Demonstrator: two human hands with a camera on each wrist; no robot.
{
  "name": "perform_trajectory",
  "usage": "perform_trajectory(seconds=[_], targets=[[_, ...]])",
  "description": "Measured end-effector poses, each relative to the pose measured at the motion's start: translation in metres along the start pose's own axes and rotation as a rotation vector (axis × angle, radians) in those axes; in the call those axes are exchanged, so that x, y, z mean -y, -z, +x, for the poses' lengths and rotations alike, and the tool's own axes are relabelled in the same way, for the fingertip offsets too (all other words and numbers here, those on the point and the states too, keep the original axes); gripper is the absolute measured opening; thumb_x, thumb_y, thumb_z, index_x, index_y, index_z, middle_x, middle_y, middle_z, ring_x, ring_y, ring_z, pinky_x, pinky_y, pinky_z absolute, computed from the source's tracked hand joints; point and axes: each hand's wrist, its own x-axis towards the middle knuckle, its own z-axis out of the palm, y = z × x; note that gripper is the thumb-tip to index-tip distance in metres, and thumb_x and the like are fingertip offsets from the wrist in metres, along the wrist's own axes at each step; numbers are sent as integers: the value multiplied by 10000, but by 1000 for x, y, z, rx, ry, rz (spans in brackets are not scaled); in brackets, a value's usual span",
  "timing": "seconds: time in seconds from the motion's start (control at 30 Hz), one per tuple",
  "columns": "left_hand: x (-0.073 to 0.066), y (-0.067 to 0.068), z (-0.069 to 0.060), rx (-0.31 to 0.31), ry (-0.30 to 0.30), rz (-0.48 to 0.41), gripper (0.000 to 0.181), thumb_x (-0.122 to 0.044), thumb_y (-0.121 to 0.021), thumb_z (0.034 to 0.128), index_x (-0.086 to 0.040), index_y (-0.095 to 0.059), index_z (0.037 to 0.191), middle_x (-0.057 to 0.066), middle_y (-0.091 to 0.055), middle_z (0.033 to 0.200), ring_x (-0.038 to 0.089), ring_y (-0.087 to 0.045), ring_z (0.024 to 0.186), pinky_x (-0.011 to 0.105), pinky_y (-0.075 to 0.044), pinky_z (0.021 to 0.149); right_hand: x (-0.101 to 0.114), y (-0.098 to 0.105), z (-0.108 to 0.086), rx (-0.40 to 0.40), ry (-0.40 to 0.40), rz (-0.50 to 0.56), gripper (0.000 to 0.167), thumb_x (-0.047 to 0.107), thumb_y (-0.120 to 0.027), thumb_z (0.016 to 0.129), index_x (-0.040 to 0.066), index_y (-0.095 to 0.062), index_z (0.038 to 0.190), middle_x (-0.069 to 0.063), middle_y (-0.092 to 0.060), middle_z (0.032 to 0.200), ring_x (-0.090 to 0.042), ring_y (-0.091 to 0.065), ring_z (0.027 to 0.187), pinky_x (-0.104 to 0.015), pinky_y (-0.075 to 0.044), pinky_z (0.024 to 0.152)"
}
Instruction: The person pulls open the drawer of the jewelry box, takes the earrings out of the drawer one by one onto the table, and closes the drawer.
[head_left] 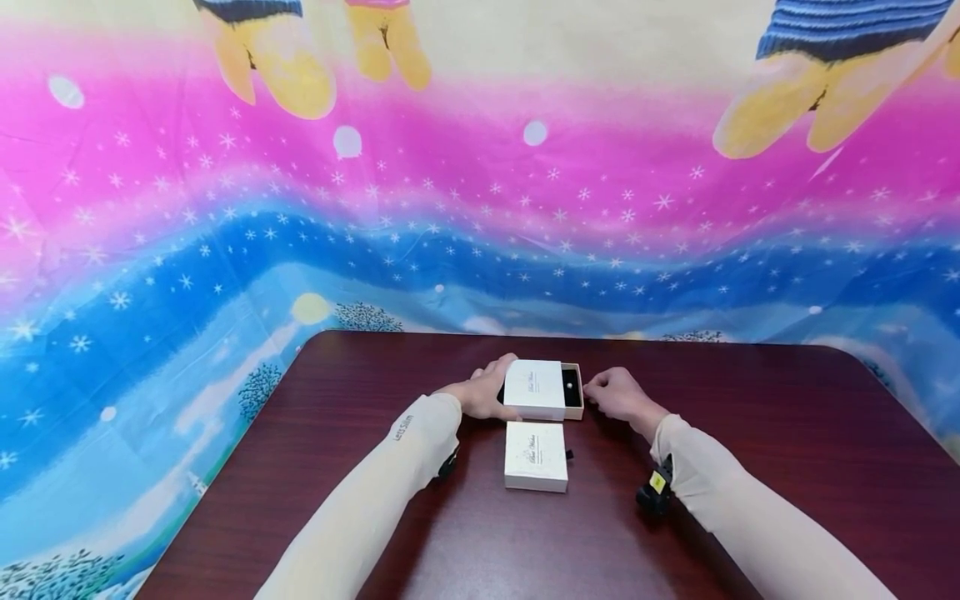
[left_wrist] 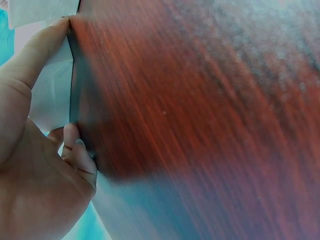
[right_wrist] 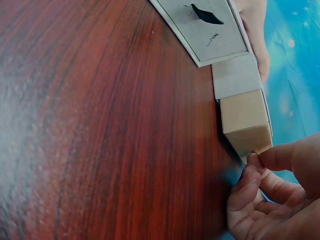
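Note:
A white sleeve box (head_left: 532, 385) lies on the table with its cream drawer (head_left: 580, 407) partly out on the right, showing a black lining and a small pale item. My left hand (head_left: 483, 392) grips the sleeve from its left end; the left wrist view has that hand (left_wrist: 30, 135) with its thumb along the box side (left_wrist: 50, 95). Thumb and finger of my right hand (head_left: 621, 395) pinch at the drawer's outer end. In the right wrist view, the right hand (right_wrist: 280, 195) meets the drawer (right_wrist: 245, 112) there; what it pinches is mostly hidden, with a tiny dark bit visible.
A second white box (head_left: 536, 457), closed, lies just in front of the first, its black ribbon tab (head_left: 569, 454) pointing right. The dark red table (head_left: 337, 467) reaches back to a printed snow-scene cloth (head_left: 480, 208).

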Motion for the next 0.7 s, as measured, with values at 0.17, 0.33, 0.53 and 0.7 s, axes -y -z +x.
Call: perform_trajectory(seconds=[0.17,0.33,0.53,0.7], targets=[[-3,1,-3,4,18,4,1097,-412,-759,886,-197,17,1631,79,-120,1697,359,-175,1534,511,-216,1232,-1,3,-1,5,1,-7,285,100,-494,1023,-33,-730,933,-86,-648,800,-138,-507,623,-296,-441,583],[-3,1,-3,9,19,0,1099,-403,-758,888,-201,25,1632,78,-104,1702,363,-168,1534,512,-208,1235,-3,5,-3,1,3,-6,276,96,-494,1024,-43,-713,932,-73,-631,788,-126,-498,609,-293,-440,585],[-2,1,-2,18,14,-6,1107,-412,-756,890,-204,39,1633,76,-89,1706,365,-153,1541,516,-201,1237,-5,7,-4,-7,2,-3,274,99,-505,1023,-44,-718,929,-55,-611,730,-126,-490,584,-298,-437,569],[-5,2,-6,11,17,5,1096,-408,-748,897,-188,34,1632,82,-81,1708,367,-135,1552,510,-191,1244,-5,8,-5,-2,13,10,277,94,-500,1025,-49,-709,913,-60,-607,724,-127,-493,584,-304,-438,570]])
